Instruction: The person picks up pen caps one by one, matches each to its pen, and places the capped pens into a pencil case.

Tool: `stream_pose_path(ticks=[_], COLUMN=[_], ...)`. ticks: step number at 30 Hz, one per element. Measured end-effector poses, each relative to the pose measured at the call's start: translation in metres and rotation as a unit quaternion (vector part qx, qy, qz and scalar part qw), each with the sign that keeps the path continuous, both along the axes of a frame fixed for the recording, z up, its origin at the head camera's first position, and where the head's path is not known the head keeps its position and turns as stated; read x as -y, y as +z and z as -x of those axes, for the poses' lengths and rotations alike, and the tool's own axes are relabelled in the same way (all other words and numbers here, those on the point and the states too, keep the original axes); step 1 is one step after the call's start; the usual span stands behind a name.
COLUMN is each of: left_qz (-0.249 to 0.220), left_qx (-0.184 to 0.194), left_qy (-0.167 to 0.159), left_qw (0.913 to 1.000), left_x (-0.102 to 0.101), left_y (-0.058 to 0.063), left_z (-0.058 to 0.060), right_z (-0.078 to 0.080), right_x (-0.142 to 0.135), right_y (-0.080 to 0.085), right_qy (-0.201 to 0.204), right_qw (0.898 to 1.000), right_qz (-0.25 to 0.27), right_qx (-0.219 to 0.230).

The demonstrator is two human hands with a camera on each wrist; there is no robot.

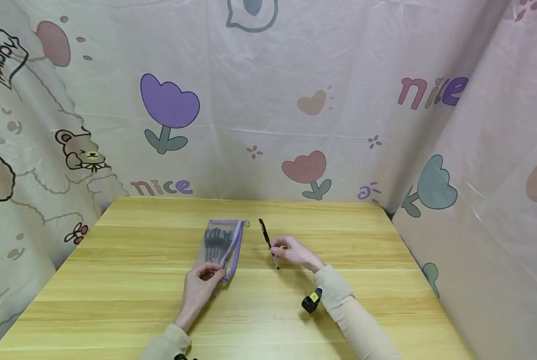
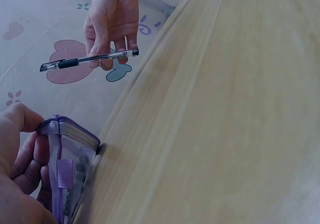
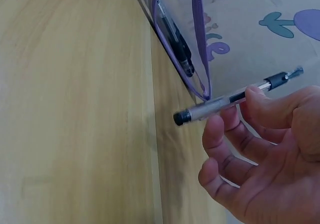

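A mesh pencil case [image 1: 200, 256] with purple zip edging lies on the wooden table, its zipped side parted. Several dark-capped pens [image 1: 218, 237] show through the mesh. My left hand [image 1: 200, 285] pinches the near end of the case by its edge, beside a purple tab [image 2: 65, 173]. To the right of the case, my right hand [image 1: 295, 251] pinches a clear-barrelled black pen [image 3: 220, 103] between thumb and fingers above the table. In the right wrist view a pen [image 3: 175, 39] shows inside the case's purple-rimmed opening.
The wooden table [image 1: 268, 320] reaches back to a printed curtain [image 1: 250, 100], which also hangs along both sides. A small black device with a yellow label [image 1: 312, 300] sits at the right wrist. A ring [image 1: 246, 224] hangs at the far end of the zip.
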State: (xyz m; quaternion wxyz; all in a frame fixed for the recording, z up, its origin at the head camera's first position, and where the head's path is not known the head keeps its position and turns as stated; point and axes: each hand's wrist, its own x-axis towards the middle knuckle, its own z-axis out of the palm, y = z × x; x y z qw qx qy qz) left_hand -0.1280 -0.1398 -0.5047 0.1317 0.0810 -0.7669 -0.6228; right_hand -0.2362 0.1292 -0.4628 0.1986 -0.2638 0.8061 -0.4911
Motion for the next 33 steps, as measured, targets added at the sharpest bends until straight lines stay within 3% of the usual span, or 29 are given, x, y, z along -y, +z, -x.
stream_pose_path(ticks=[7, 12, 20, 33], left_qz=[-0.003, -0.006, -0.007, -0.005], left_qx=[0.008, 0.009, 0.008, 0.006], left_qy=[0.001, 0.001, 0.0, 0.0], left_qw=[1.0, 0.9999, 0.9999, 1.0], left_x=[0.0, 0.0, 0.0, -0.001], left_y=[0.0, -0.001, 0.0, 0.003], left_z=[-0.001, 0.0, -0.001, -0.001], right_z=[-0.001, 0.0, 0.002, 0.009], right_x=[0.009, 0.018, 0.031, 0.079], right_y=[-0.003, -0.004, -0.01, -0.02], right_qy=[-0.006, -0.007, -0.026, -0.106], right_qw=[0.999, 0.993, 0.976, 0.944], right_qz=[0.028, 0.061, 0.109, 0.156], right_qx=[0.044, 0.103, 0.184, 0.271])
